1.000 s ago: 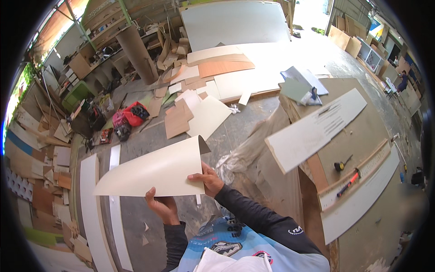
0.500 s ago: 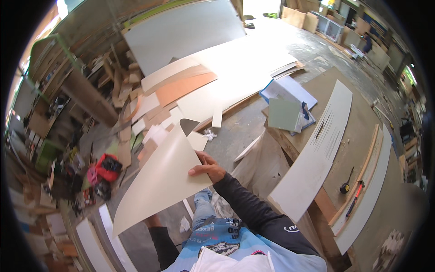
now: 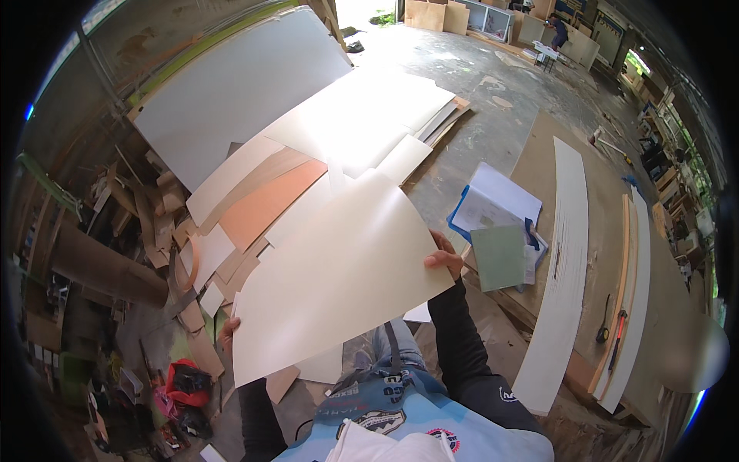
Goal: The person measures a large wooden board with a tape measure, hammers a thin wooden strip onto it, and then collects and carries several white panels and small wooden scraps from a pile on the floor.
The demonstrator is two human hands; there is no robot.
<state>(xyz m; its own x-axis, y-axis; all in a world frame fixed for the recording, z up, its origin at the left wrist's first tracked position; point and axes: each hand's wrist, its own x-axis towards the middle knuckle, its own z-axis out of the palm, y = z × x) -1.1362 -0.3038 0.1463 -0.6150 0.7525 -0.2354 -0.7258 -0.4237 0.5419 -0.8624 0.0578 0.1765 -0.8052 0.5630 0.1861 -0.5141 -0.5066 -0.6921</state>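
Note:
A large cream laminate sheet (image 3: pixel 331 285), thin and gently bowed, spans the space in front of my body. Its left edge is gripped by my left hand (image 3: pixel 229 333), whose fingers are partly hidden behind it. At the right edge my right hand (image 3: pixel 445 258) pinches it, thumb on the top face and other fingers around the edge. Beyond the held sheet lies a low pile of white sheets (image 3: pixel 308 131), with an orange sheet (image 3: pixel 273 206) and brown offcuts at its left side.
At right, a worktable (image 3: pixel 531 158) bears an open blue folder (image 3: pixel 504 196), a grey-green panel (image 3: pixel 496 258), a long white strip (image 3: pixel 566 231) and a hammer (image 3: pixel 618 335). A red bag (image 3: pixel 187 377) sits on the floor at lower left. A person (image 3: pixel 558 32) is far off.
The sheet has opened from a curled, tilted shape to a wider, flatter spread. My left hand has come into view at its left edge; my right hand has moved right and slightly up.

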